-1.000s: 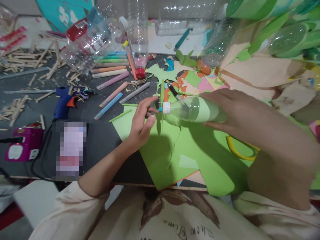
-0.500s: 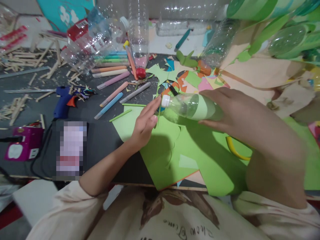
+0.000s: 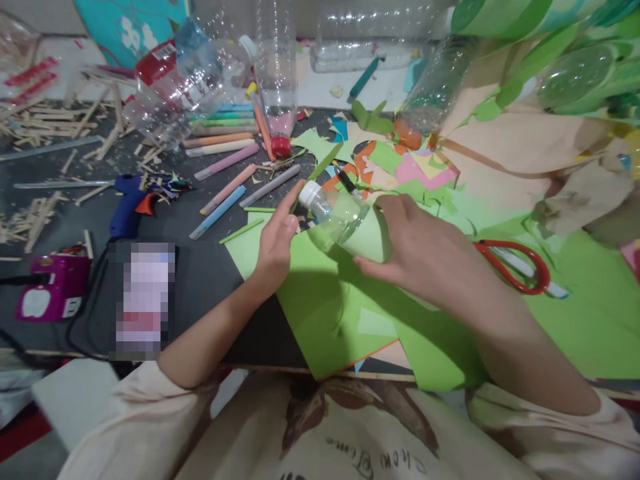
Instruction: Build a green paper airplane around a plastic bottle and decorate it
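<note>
A small clear plastic bottle (image 3: pixel 349 220) with a white cap and pale green paper round its body lies tilted, cap end to the upper left. My right hand (image 3: pixel 407 243) is wrapped round the papered part. Beside the cap, my left hand (image 3: pixel 277 243) has its fingers stretched out, holding nothing that I can make out. A narrow green paper leaf (image 3: pixel 327 162) rises just behind the cap; whether it touches the bottle or my fingertips I cannot tell. Below lie sheets of green paper (image 3: pixel 320 320).
Red-handled scissors (image 3: pixel 543 277) lie to the right. On the left are a blue glue gun (image 3: pixel 125 207), a phone (image 3: pixel 145 293), a purple box (image 3: pixel 55 287) and scattered wooden sticks (image 3: pixel 45 123). Colored pens (image 3: pixel 225 160) and large clear bottles (image 3: pixel 277 67) stand or lie farther back.
My right hand has brought the bottle left and turned it, tipping its cap up-left. My left hand has shifted slightly left. The green leaf now shows broadside, and the red-handled scissors have come into view.
</note>
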### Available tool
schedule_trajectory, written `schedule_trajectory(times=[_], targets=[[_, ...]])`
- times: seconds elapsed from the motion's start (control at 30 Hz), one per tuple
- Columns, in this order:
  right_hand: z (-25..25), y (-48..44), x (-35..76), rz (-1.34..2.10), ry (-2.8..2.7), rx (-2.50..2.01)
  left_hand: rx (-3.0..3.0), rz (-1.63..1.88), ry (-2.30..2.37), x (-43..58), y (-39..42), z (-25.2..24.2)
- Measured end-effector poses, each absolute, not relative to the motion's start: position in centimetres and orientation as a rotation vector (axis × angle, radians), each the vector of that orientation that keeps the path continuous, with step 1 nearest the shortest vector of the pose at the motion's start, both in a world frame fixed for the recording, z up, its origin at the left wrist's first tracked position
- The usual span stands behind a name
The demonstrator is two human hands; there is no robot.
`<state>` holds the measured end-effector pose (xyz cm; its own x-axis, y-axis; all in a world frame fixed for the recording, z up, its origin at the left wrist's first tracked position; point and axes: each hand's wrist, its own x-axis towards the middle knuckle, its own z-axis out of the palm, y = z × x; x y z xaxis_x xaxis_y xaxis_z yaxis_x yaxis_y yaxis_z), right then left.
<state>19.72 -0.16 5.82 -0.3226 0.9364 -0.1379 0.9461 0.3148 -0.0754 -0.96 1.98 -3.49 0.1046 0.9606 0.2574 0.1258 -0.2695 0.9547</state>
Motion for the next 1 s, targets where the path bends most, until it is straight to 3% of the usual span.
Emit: schedule_trajectory(times=[0.33,1.0], targets=[[3.8,-0.3,17.3,-0.587,2.369,1.836,1.357,1.203,1.156,-1.8,3.1,-5.1],[3.3,-0.7,17.0,-0.565,2.369,1.889,1.457,1.261,1.203,-1.6,2.8,-4.5]])
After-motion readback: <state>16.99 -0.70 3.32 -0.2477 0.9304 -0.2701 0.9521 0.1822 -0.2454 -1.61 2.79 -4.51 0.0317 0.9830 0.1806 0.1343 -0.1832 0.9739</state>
